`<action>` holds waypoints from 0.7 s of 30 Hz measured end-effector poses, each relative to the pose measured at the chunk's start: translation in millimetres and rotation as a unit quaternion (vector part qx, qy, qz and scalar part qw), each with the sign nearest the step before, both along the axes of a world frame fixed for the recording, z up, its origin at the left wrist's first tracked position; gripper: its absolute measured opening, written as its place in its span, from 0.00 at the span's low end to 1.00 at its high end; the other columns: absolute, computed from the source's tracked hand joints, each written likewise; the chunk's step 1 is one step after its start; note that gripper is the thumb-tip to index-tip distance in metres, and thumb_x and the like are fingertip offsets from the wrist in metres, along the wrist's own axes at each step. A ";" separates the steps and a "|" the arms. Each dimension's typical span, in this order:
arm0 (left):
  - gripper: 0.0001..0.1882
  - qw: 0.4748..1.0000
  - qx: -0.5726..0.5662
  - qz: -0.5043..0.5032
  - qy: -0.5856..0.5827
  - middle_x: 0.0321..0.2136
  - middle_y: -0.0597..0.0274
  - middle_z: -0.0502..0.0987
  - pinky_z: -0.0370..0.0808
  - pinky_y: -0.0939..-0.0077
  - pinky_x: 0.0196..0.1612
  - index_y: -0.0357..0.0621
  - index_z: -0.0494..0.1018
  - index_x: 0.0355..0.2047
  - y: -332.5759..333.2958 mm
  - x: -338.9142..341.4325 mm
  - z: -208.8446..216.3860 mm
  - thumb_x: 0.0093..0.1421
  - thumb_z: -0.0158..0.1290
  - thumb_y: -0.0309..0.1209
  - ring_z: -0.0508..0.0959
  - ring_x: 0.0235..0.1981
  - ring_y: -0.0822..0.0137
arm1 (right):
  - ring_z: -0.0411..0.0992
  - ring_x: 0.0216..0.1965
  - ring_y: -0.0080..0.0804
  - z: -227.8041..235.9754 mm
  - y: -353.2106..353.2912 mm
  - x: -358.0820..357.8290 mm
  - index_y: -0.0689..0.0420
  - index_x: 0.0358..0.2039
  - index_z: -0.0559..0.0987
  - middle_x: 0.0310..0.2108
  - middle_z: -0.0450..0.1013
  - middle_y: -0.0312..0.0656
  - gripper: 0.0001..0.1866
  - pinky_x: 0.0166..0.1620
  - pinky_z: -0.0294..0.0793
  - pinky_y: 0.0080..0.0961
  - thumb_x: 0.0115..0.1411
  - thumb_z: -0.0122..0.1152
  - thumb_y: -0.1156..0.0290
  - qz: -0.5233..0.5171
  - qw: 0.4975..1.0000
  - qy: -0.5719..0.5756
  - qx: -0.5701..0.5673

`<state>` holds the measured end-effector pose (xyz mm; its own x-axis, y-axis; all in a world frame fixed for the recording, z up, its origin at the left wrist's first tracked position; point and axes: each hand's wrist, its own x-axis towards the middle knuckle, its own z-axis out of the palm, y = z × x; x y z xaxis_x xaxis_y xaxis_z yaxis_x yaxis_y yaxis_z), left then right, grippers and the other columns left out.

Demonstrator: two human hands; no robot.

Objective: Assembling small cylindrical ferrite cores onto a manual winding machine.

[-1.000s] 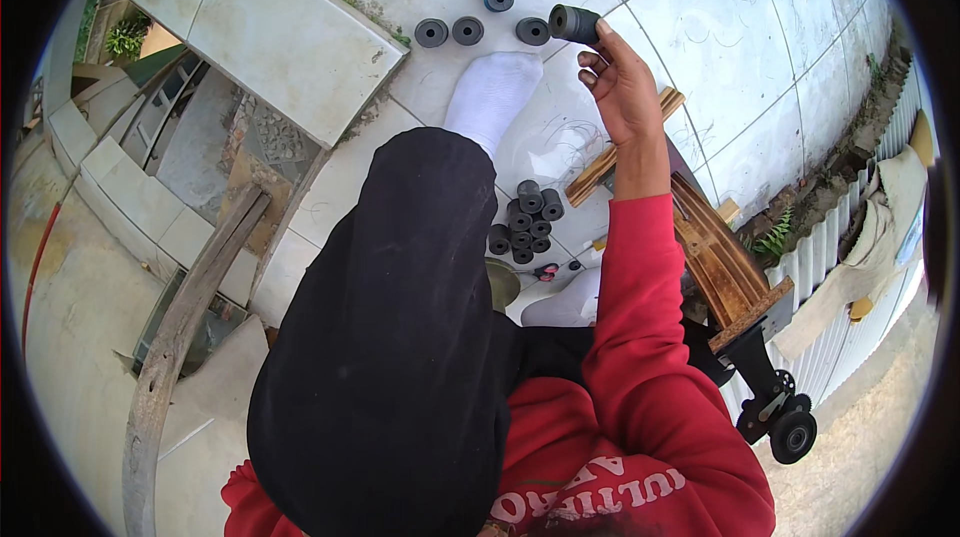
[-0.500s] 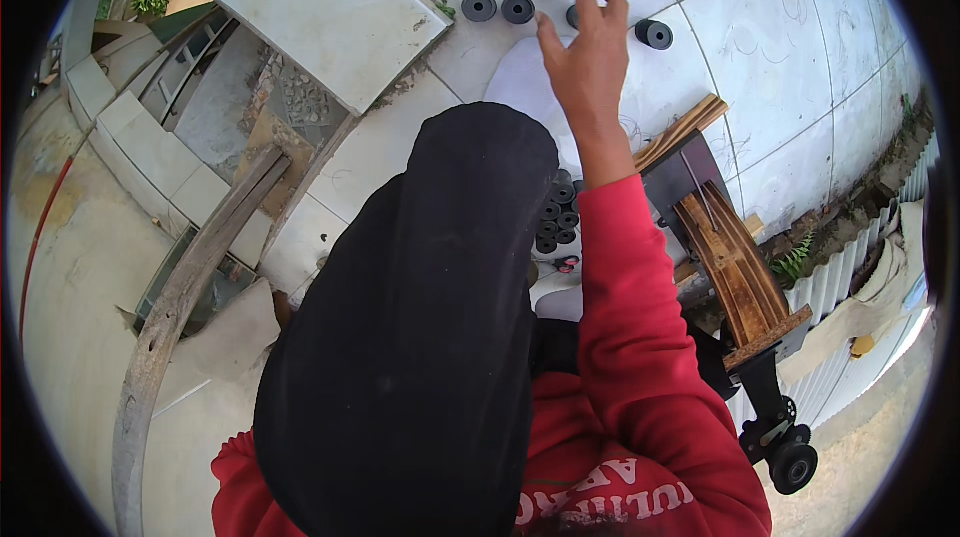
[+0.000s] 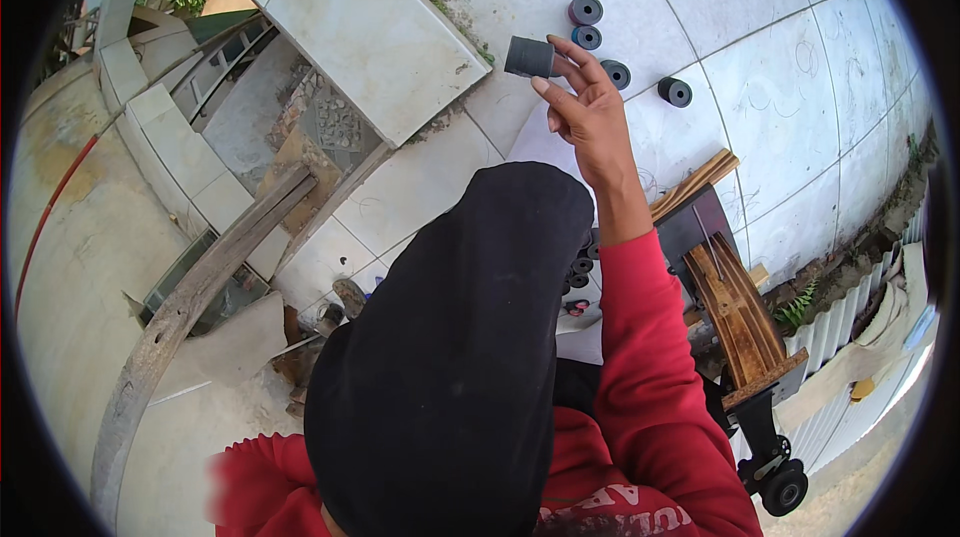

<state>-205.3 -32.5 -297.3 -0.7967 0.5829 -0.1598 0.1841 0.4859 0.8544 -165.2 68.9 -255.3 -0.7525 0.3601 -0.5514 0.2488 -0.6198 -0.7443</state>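
My right hand (image 3: 596, 127) reaches forward, thumb and fingers closed on a dark grey cylinder (image 3: 530, 57) held sideways, its far end pointing left. Whether it is one piece or two end to end, I cannot tell. On the tiles just beyond stand round dark pieces with a central hole: a purple-sided roller (image 3: 586, 11), a blue-sided roller (image 3: 588, 38) and a black roller (image 3: 616, 75) partly behind my fingers. Another black roller (image 3: 675, 92) lies tilted to the right. My left hand is out of sight; only its red sleeve (image 3: 265, 487) shows.
Right of my arm sits a wooden-channelled rig (image 3: 740, 317) with a black wheel (image 3: 784, 489) at its lower end. More black rollers (image 3: 582, 265) cluster beside my sleeve. At left are a raised tiled ledge (image 3: 380, 37) and a weathered beam (image 3: 190, 307). Black cloth (image 3: 440, 337) covers the middle.
My right hand has gone from open above the rollers to shut on the dark grey cylinder. The two rollers at the left of the group no longer show on the tiles. The view has shifted.
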 end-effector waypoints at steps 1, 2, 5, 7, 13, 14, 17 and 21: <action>0.06 1.000 0.005 0.005 -0.021 0.27 0.56 0.78 0.80 0.66 0.33 0.39 0.75 0.42 2.8 3.1 -2.7 0.71 0.50 0.28 0.81 0.28 0.59 | 0.69 0.25 0.14 1.7 1.5 5.4 0.56 0.69 0.75 0.62 0.78 0.45 0.32 0.26 0.64 0.14 0.65 0.73 0.77 -0.012 1.000 0.000 -0.014; 0.06 0.999 0.010 0.009 -0.042 0.27 0.56 0.78 0.80 0.66 0.33 0.39 0.75 0.42 5.4 6.0 -5.2 0.71 0.50 0.28 0.80 0.28 0.60 | 0.69 0.24 0.14 2.4 3.2 10.3 0.54 0.70 0.74 0.62 0.79 0.45 0.34 0.25 0.63 0.14 0.65 0.73 0.78 -0.024 0.999 0.001 -0.028; 0.06 0.993 0.020 0.021 -0.111 0.26 0.57 0.77 0.79 0.66 0.33 0.39 0.74 0.42 12.6 18.4 -9.5 0.71 0.50 0.28 0.80 0.28 0.60 | 0.69 0.24 0.12 4.3 7.2 25.5 0.53 0.71 0.73 0.61 0.79 0.41 0.34 0.24 0.60 0.13 0.65 0.73 0.78 -0.042 0.998 0.008 -0.045; 0.07 0.987 0.025 0.029 -0.158 0.26 0.57 0.77 0.79 0.66 0.33 0.39 0.74 0.42 17.1 25.8 -11.7 0.71 0.49 0.28 0.79 0.28 0.60 | 0.68 0.24 0.11 6.6 9.5 34.1 0.53 0.71 0.72 0.61 0.80 0.38 0.34 0.24 0.58 0.12 0.66 0.72 0.79 -0.056 0.996 0.013 -0.066; 0.07 0.962 0.033 0.045 -0.266 0.26 0.57 0.76 0.78 0.66 0.33 0.39 0.73 0.42 26.0 32.1 -43.5 0.71 0.49 0.29 0.78 0.28 0.61 | 0.68 0.24 0.11 5.5 20.3 43.9 0.53 0.71 0.71 0.58 0.80 0.38 0.33 0.23 0.57 0.12 0.67 0.71 0.79 -0.061 0.993 0.019 -0.095; 0.07 0.955 -0.001 0.017 -0.298 0.26 0.58 0.76 0.77 0.66 0.33 0.39 0.73 0.42 16.9 21.4 -55.0 0.70 0.49 0.29 0.77 0.29 0.62 | 0.68 0.24 0.10 6.7 19.0 40.5 0.53 0.71 0.72 0.58 0.80 0.38 0.34 0.24 0.56 0.12 0.66 0.71 0.79 -0.055 0.993 0.024 -0.097; 0.07 0.948 -0.068 -0.033 -0.308 0.27 0.59 0.77 0.75 0.65 0.33 0.40 0.73 0.41 31.3 26.1 -46.4 0.68 0.49 0.30 0.77 0.30 0.62 | 0.68 0.24 0.10 2.6 32.3 56.1 0.53 0.71 0.72 0.57 0.80 0.39 0.34 0.24 0.56 0.12 0.66 0.72 0.78 -0.060 0.995 -0.001 -0.076; 0.21 0.921 -0.130 -0.008 -0.367 0.47 0.47 0.85 0.80 0.58 0.49 0.44 0.76 0.58 41.0 16.0 -21.9 0.71 0.53 0.42 0.85 0.49 0.48 | 0.67 0.24 0.10 8.2 38.5 58.9 0.53 0.70 0.73 0.56 0.80 0.39 0.34 0.24 0.56 0.12 0.65 0.73 0.78 -0.065 0.995 -0.005 -0.070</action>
<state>-189.4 8.5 -319.2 -0.4092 0.4593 -0.7884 -0.3879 0.6945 0.6060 -106.3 107.3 -247.1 -0.6988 0.3740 -0.6098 0.1658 -0.7446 -0.6466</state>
